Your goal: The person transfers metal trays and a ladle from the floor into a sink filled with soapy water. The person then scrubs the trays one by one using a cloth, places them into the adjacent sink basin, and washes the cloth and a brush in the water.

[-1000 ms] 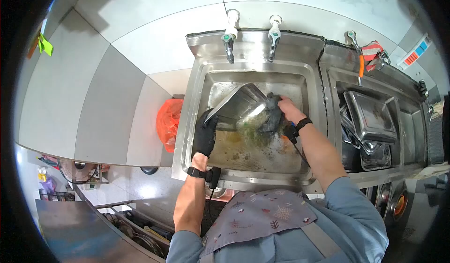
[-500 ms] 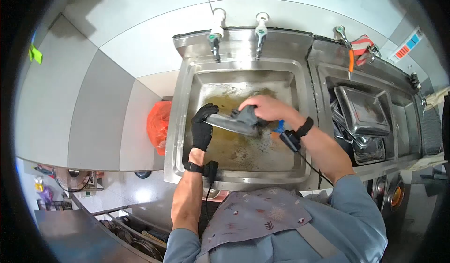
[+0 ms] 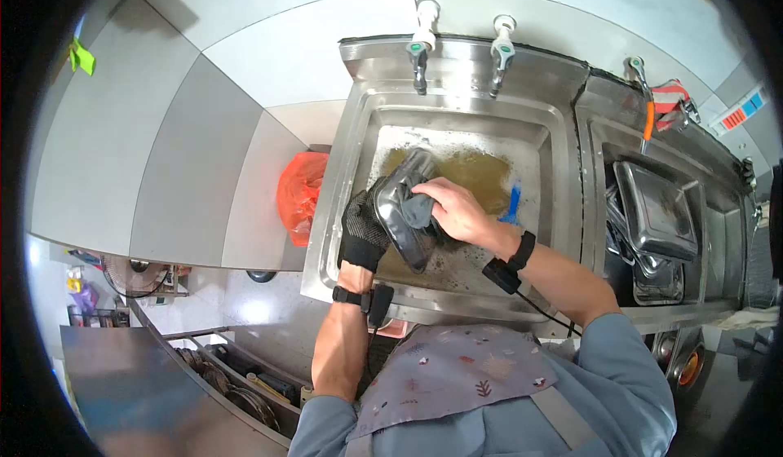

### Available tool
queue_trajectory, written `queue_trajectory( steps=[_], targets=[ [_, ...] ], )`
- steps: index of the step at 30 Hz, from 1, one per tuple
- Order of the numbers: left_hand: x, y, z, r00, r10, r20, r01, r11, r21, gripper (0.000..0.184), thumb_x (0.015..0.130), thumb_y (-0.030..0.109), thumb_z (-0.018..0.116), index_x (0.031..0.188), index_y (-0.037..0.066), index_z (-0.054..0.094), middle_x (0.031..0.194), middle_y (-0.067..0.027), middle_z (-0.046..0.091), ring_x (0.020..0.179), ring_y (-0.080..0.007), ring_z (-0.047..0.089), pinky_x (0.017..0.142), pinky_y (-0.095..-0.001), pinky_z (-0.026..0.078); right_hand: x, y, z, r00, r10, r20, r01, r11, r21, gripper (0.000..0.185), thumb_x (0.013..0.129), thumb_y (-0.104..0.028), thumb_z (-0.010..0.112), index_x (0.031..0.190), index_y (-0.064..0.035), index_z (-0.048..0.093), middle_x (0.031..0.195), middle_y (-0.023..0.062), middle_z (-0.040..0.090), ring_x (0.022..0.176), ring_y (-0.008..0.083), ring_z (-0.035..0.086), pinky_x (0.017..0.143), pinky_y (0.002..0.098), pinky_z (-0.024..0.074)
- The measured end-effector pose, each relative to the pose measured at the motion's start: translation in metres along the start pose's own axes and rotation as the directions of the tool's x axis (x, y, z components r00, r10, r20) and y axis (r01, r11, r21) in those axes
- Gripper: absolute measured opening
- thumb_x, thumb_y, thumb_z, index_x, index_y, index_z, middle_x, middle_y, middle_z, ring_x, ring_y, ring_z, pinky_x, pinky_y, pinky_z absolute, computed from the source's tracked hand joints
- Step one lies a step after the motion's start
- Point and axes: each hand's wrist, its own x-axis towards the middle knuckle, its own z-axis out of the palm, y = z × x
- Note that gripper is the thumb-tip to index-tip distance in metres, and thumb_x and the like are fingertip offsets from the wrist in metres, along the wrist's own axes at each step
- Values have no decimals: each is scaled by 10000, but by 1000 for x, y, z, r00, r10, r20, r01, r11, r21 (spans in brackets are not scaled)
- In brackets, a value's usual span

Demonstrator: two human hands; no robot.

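Note:
A metal pan (image 3: 397, 222) is tilted on its side over the left part of the wide sink (image 3: 563, 212). My left hand (image 3: 364, 227), in a black glove, grips the pan's left edge. Bare, my right hand (image 3: 457, 208) presses a dark grey cloth (image 3: 418, 211) against the pan's underside, its fingers closed round the cloth. Murky yellow-brown water (image 3: 477, 176) with foam lies in the sink. A blue-handled tool (image 3: 512, 203) rests in the water to the right of my right hand.
Two taps (image 3: 419, 66) (image 3: 501, 53) stand behind the sink. The right-hand basin holds stacked metal pans (image 3: 656, 208), with an orange-tipped tap (image 3: 649, 121) above. A red plastic bag (image 3: 302, 196) sits left of the sink. An open drawer (image 3: 245, 375) with utensils is at the lower left.
The pan has turned from showing its inside to an upright tilt with its underside towards my right hand. My right hand and the cloth have moved left onto it. The blue-handled tool is now more exposed.

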Motion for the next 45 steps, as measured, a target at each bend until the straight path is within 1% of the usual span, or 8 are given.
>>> queue_trajectory(
  steps=[3, 5, 11, 17, 24, 29, 34, 45],
  targets=[
    [-7, -2, -13, 995, -54, -89, 55, 998, 14, 350, 1011, 196, 554, 1290, -10, 606, 1182, -117, 685, 1025, -195, 658, 886, -330, 548, 7, -1, 13, 999, 15, -42, -12, 997, 72, 481, 802, 101, 524, 1240, -65, 627, 1176, 176, 626, 1098, 389, 625, 931, 442, 517],
    [-15, -3, -16, 999, 44, 2, -23, 474, 880, 313, 955, 148, 644, 1222, -15, 646, 1052, -55, 707, 929, -142, 649, 799, -304, 538, 21, -6, 19, 980, -61, -191, 85, 990, 115, 486, 790, 115, 512, 1224, -63, 637, 1201, 184, 628, 1113, 389, 626, 943, 434, 519],
    [-22, -6, -12, 995, 76, 58, -87, 472, 877, 213, 911, 87, 686, 1099, -11, 710, 942, 5, 713, 837, -85, 612, 753, -288, 511, 65, 10, 23, 976, -186, -114, 195, 978, 71, 372, 812, 58, 537, 1156, -54, 624, 1158, 168, 646, 1120, 376, 615, 968, 446, 505],
    [-33, 1, -28, 997, 63, -51, 15, 479, 877, 232, 888, 86, 726, 1103, 1, 715, 934, 4, 717, 857, -73, 611, 791, -263, 493, 87, 81, 2, 950, 306, 55, -308, 906, 289, 309, 932, -82, 512, 1210, -42, 641, 1171, 152, 697, 1102, 291, 652, 968, 364, 495],
    [-59, 33, -43, 980, 182, 84, -161, 464, 871, 122, 892, 56, 711, 1013, 62, 719, 864, 8, 694, 765, -103, 632, 694, -263, 504, 58, 138, -30, 878, 468, 94, -312, 712, -629, 323, 894, -129, 561, 1176, -5, 657, 1162, 196, 700, 1126, 371, 640, 966, 453, 513],
    [-72, 44, 8, 963, 172, -206, 3, 760, 649, 141, 875, 107, 744, 1013, 106, 712, 772, 47, 666, 566, -41, 538, 477, -214, 363, 56, 50, -80, 885, 386, 260, -143, 756, -639, 291, 888, -155, 596, 1126, -17, 691, 1001, 193, 724, 1000, 372, 682, 901, 473, 542],
    [-87, 43, 9, 967, 160, -197, -21, 824, 566, 226, 863, 58, 743, 1084, 86, 703, 842, 19, 694, 653, -72, 606, 545, -221, 446, 72, -75, -115, 960, 93, 265, -209, 866, 453, 339, 992, -224, 613, 1239, 6, 650, 1084, 140, 720, 993, 193, 691, 856, 328, 568],
    [-119, 21, 11, 979, 180, -92, -114, 867, 484, 294, 879, 16, 708, 1171, 29, 675, 994, -24, 708, 861, -119, 658, 761, -257, 524, 70, -195, -126, 920, -299, 251, -18, 609, 793, 314, 1021, -183, 563, 1243, 33, 611, 1077, 161, 697, 945, 236, 713, 771, 323, 583]
  ],
)
